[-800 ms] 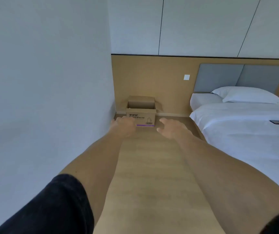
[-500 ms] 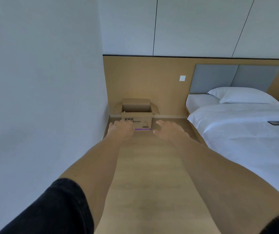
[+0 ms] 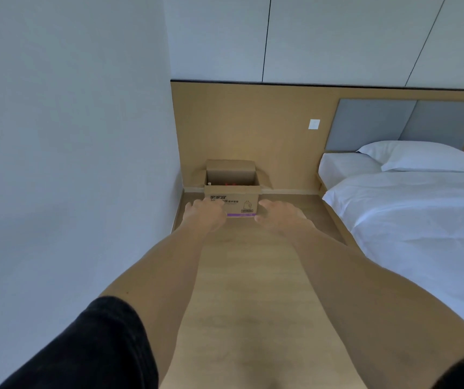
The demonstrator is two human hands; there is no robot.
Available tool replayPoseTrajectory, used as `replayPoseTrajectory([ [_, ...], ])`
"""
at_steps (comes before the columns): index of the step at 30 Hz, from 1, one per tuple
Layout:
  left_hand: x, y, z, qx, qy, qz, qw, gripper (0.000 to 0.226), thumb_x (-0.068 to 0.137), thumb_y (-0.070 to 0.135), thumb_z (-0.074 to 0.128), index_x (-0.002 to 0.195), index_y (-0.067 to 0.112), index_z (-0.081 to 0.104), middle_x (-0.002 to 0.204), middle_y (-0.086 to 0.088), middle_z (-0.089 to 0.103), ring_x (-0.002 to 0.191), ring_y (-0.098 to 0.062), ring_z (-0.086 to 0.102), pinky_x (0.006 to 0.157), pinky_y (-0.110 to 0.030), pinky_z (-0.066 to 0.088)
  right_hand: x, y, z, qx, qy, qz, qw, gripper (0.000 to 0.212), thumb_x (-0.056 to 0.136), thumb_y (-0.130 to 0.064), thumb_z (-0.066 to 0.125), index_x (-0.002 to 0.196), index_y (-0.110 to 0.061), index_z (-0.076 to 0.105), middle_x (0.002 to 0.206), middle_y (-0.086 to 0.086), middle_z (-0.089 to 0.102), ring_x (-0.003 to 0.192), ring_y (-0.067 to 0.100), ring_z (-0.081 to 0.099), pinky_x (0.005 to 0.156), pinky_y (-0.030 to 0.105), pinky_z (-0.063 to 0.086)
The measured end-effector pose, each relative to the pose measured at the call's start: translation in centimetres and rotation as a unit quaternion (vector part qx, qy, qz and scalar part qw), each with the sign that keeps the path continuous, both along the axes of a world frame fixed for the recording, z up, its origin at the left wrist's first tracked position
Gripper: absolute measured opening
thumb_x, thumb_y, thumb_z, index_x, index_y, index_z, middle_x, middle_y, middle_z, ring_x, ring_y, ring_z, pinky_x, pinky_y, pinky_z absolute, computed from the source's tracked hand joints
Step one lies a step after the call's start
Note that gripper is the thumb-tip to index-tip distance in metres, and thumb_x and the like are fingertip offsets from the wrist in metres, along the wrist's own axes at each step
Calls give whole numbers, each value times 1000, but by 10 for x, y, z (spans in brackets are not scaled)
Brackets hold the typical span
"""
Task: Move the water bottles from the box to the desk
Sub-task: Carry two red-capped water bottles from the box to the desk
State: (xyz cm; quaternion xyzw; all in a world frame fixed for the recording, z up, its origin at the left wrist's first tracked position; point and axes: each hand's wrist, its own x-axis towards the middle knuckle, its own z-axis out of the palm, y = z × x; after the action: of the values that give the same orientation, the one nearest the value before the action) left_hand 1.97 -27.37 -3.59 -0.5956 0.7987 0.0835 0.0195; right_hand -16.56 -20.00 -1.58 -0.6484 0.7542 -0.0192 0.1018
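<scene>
White walls and a wood floor point(image 3: 253, 276) frame the corner where the open box point(image 3: 232, 202) sits beside the bed point(image 3: 407, 220). You have stepped closer over the last moment, so bottle caps point(image 3: 229, 183) now show inside it; the bottles wait there, none moved. Your left hand point(image 3: 204, 216) and right hand point(image 3: 278, 216) reach out, fingers relaxed, holding nothing. No desk is in view.

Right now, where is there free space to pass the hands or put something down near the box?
The wooden floor between the white wall and the bed is bare up to the box. The box opening is free from above. It is tight between box and wall. Left hand and right hand hold nothing.
</scene>
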Motion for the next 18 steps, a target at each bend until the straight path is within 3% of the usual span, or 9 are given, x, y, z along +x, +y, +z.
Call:
replayPoseTrajectory([
  [7,-29,-73,-12,3,-14,14,1000,42,101,29,41,142,22,45,134,-11,53,124,-33,48,108,-47,35,-30,-93,-20,10,-11,18,1000,49,101,-47,41,146,-26,39,141,11,51,127,34,49,100,45,42],
  [13,-79,-153,-10,18,7,41,999,38,98,27,42,134,23,53,130,-9,55,120,-30,49,105,-43,35,-81,-184,-23,28,-54,14,998,42,97,-43,39,135,-25,47,130,9,57,117,33,53,97,46,45],
  [18,-119,-216,6,-7,-14,41,999,38,98,22,37,132,17,53,133,-13,56,122,-35,50,105,-45,38,-128,-248,-19,25,-66,5,997,53,99,-46,40,149,-28,38,144,7,50,129,32,48,103,44,42],
])
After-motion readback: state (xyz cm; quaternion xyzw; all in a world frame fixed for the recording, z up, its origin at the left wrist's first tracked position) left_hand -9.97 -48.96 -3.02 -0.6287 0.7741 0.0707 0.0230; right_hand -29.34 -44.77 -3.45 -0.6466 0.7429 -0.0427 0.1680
